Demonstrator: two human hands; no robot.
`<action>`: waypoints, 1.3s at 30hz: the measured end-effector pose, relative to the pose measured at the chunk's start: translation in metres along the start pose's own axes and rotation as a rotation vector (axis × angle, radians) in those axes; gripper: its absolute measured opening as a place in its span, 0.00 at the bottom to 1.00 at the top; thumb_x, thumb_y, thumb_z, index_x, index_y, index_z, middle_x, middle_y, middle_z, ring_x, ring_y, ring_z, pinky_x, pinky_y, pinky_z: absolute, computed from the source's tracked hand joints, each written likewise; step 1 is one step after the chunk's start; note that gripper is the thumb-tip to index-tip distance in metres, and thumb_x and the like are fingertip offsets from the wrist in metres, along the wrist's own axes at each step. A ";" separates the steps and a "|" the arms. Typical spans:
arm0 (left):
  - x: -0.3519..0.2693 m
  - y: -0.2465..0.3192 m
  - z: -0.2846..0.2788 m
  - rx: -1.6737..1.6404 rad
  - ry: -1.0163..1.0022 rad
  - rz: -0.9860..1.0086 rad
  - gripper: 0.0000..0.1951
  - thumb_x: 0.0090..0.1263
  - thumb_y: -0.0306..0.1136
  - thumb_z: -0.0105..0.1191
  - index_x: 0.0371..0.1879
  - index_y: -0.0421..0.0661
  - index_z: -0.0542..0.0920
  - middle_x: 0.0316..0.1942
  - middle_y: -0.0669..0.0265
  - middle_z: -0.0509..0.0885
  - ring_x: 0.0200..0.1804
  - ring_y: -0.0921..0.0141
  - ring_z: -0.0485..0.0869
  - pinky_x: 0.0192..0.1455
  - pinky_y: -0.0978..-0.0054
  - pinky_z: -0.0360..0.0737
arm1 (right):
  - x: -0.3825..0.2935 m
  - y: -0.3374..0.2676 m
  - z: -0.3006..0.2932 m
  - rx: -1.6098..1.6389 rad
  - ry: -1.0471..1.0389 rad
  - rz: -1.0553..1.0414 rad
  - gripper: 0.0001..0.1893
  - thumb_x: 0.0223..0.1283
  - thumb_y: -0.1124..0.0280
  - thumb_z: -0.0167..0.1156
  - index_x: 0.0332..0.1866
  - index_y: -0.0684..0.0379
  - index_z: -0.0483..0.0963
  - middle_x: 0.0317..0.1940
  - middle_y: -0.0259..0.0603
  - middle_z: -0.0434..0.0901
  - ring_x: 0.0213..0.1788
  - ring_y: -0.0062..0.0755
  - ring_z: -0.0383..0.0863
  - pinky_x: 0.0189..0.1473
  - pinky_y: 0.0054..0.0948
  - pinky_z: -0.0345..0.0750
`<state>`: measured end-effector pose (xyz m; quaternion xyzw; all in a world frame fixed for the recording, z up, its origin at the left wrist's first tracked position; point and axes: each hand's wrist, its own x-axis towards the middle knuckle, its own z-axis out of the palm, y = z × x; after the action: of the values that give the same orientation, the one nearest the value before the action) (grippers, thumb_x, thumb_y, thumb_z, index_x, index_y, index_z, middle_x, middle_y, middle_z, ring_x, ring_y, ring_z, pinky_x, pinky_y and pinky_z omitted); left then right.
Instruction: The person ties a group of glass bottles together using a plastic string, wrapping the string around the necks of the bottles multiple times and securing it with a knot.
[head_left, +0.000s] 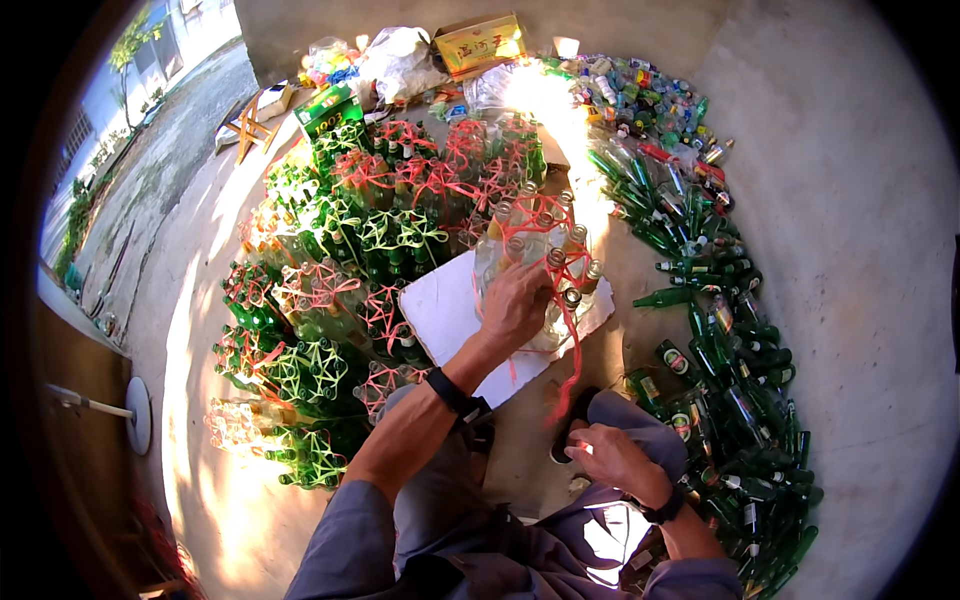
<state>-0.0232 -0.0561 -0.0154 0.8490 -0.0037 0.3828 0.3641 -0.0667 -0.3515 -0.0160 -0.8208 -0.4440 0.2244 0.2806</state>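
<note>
A bundle of clear glass bottles (517, 259) stands upright on a white board (442, 304), with red plastic twine (574, 330) laced around the necks. My left hand (517, 304) is at the near side of the bundle, its fingers closed on the red twine beside the necks. A loose length of the twine hangs down from there past the board's edge. Over my knee, lower right, is my right hand (611, 454), its fingers curled; whether it holds anything is not clear.
Tied bundles of green and clear bottles (307, 371) crowd the floor at left. Loose green bottles (735, 390) lie piled at right, below heaped plastic bottles and cans (652, 94). A yellow carton (480, 49) and a white bag (397, 64) lie by the wall. A wooden stand (251, 127) is upper left.
</note>
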 end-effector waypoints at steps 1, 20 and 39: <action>0.000 0.000 -0.001 0.000 0.004 0.006 0.03 0.61 0.24 0.59 0.30 0.45 0.79 0.30 0.61 0.82 0.38 0.56 0.82 0.42 0.58 0.77 | -0.001 -0.010 -0.009 -0.089 0.049 -0.008 0.12 0.66 0.68 0.64 0.45 0.69 0.80 0.33 0.56 0.81 0.38 0.57 0.83 0.42 0.44 0.80; 0.004 0.001 -0.002 0.069 0.024 0.079 0.04 0.59 0.25 0.61 0.29 0.46 0.79 0.27 0.61 0.81 0.35 0.56 0.81 0.41 0.58 0.75 | 0.141 -0.046 -0.035 0.433 0.604 -0.004 0.11 0.72 0.71 0.61 0.39 0.70 0.83 0.20 0.35 0.80 0.25 0.18 0.75 0.30 0.27 0.74; 0.005 0.009 0.002 0.079 0.071 -0.015 0.03 0.64 0.27 0.59 0.31 0.46 0.78 0.26 0.61 0.83 0.35 0.56 0.82 0.43 0.57 0.73 | 0.176 -0.043 -0.104 0.111 0.381 -0.067 0.19 0.63 0.67 0.63 0.23 0.71 0.68 0.15 0.41 0.55 0.21 0.15 0.59 0.24 0.34 0.66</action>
<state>-0.0208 -0.0624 -0.0076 0.8486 0.0308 0.4099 0.3330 0.0607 -0.2096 0.0685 -0.8165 -0.3971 0.0797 0.4114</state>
